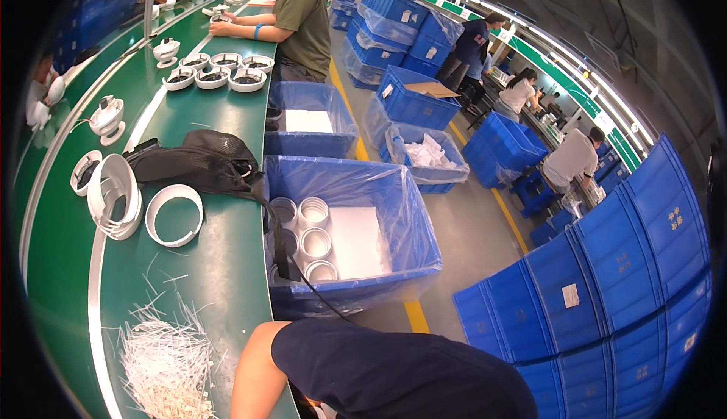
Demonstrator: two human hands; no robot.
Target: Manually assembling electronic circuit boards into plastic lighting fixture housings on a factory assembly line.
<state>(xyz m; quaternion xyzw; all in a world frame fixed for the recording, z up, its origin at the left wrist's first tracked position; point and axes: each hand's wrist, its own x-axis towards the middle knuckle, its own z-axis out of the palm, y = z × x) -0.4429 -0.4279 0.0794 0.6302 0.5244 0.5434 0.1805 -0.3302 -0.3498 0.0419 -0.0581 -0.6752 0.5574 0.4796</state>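
Note:
Neither of my hands shows; a bent bare forearm of mine (257, 373) with a dark sleeve (379, 366) leaves through the lower edge, beside the green workbench (227, 267). Left of this forearm lies a heap of thin white plastic strips (163, 362), with pale bits at its near end. Farther along the bench are a white ring (174, 240), stacked white round housings (101, 207) and a black bag (193, 165). A blue bin (424, 256) lined with clear plastic stands right of the bench, holding white cylindrical cups (315, 243) and a white sheet (354, 245).
Several white round parts (213, 76) sit on the far bench, where a person in a green shirt (307, 10) handles a white part. Large blue crates (591, 282) form a wall at right. Another lined bin (314, 145) stands beyond; people work at benches behind.

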